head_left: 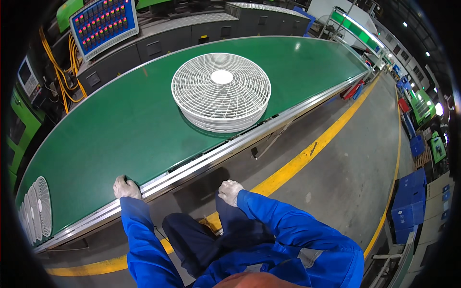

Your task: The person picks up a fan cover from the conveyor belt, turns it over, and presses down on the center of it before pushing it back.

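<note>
A person in a blue work jacket stands at a long green conveyor belt (pixel 120 129) edged with a silver metal rail (pixel 192 168). Both hands wear pale knit gloves. The left hand (pixel 127 187) rests on the rail at the belt's near edge, fingers curled over it in a loose grip that holds nothing else. The right hand (pixel 230 192) hangs just off the rail above the grey floor, its grip curled shut and empty.

Ahead of the hands, well apart from them, a stack of round white fan grilles (pixel 221 91) lies flat on the belt, thin wire ribs spreading from a solid white centre disc. Far to the left of the left hand, more white grilles (pixel 36 211) sit partly cut off by the dark picture rim.

Beyond the belt stands a blue control panel (pixel 103 24) with rows of small red lights, too small to make out. Blue crates (pixel 408 201) are stacked far right, beyond a yellow floor line (pixel 307 153).
</note>
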`<state>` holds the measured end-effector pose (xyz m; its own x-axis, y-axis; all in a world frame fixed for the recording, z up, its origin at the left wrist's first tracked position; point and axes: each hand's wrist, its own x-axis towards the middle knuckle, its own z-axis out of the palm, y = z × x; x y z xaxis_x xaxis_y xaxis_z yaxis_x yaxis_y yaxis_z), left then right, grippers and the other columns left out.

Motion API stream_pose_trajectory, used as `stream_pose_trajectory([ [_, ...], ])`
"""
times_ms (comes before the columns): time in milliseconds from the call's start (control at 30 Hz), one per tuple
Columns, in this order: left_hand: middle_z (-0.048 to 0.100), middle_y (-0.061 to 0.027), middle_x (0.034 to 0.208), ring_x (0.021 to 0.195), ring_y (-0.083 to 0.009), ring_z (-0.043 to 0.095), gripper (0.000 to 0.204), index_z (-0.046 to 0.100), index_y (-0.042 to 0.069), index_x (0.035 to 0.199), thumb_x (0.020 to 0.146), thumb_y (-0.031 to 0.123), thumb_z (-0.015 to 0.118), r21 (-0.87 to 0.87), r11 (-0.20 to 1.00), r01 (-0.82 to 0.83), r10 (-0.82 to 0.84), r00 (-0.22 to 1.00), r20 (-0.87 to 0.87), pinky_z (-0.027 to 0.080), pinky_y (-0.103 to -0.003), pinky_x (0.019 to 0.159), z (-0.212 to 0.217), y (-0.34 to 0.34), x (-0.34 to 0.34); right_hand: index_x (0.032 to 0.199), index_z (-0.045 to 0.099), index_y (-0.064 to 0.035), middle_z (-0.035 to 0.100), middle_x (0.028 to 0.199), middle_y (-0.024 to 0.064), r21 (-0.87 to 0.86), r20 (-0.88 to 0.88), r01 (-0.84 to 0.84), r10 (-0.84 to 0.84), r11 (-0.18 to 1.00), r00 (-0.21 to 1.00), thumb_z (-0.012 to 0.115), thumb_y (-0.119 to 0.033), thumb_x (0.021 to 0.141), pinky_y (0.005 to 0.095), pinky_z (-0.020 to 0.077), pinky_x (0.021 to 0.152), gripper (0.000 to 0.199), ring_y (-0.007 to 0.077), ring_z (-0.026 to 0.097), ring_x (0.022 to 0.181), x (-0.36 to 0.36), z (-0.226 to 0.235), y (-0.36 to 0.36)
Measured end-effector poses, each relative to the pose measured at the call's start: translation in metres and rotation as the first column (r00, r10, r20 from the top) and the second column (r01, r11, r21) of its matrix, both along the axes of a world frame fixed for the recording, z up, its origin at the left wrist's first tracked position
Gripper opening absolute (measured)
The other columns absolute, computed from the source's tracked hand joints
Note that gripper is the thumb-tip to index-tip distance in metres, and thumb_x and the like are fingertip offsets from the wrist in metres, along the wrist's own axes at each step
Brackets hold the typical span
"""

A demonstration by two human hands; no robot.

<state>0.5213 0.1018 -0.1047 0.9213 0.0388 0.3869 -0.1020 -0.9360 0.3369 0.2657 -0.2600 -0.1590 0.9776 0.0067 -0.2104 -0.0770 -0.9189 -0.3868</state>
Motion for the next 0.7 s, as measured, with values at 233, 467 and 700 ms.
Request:
stream_pose_trajectory([
  [233, 0.066, -0.0159, 0.128, 0.123, -0.0369, 0.057, 0.033, 0.067, 0.003, 0.119, 0.090, 0.014, 0.056, -0.004, 1.000, 0.016, -0.016, 1.000, 0.002, 0.045, -0.048, 0.107, 0.0032, -0.0002, -0.0016, 0.104, 0.077, -0.0070, 0.068, 0.111, 0.0165, -0.010, 0.000, -0.004, 0.004, 1.000, 1.000, 0.061, -0.030, 0.095, 0.0468, 0.0496, 0.100, 0.029, 0.0360, 0.062, 0.112, 0.0004, -0.0040, -0.0006],
  [467, 0.066, -0.0166, 0.130, 0.124, -0.0371, 0.057, 0.034, 0.067, 0.003, 0.120, 0.090, 0.014, 0.056, -0.001, 1.000, 0.003, -0.003, 0.999, -0.044, 0.045, -0.048, 0.108, 0.0087, -0.0020, -0.0028, 0.104, 0.077, -0.0076, 0.068, 0.110, 0.0165, -0.007, 0.002, -0.005, 0.005, 1.000, 1.000, 0.061, -0.030, 0.095, 0.0466, 0.0496, 0.100, 0.029, 0.0361, 0.062, 0.111, 0.0004, -0.0041, -0.0005],
  [700, 0.065, -0.0167, 0.131, 0.125, -0.0373, 0.057, 0.035, 0.066, 0.003, 0.121, 0.090, 0.015, 0.056, 0.009, 1.000, 0.005, -0.005, 0.999, -0.032, 0.044, -0.048, 0.108, 0.0042, 0.0006, -0.0012, 0.104, 0.077, -0.0077, 0.069, 0.110, 0.0166, -0.014, -0.008, -0.005, 0.005, 1.000, 1.000, 0.061, -0.030, 0.094, 0.0467, 0.0500, 0.100, 0.029, 0.0362, 0.062, 0.111, 0.0013, -0.0033, -0.0007],
])
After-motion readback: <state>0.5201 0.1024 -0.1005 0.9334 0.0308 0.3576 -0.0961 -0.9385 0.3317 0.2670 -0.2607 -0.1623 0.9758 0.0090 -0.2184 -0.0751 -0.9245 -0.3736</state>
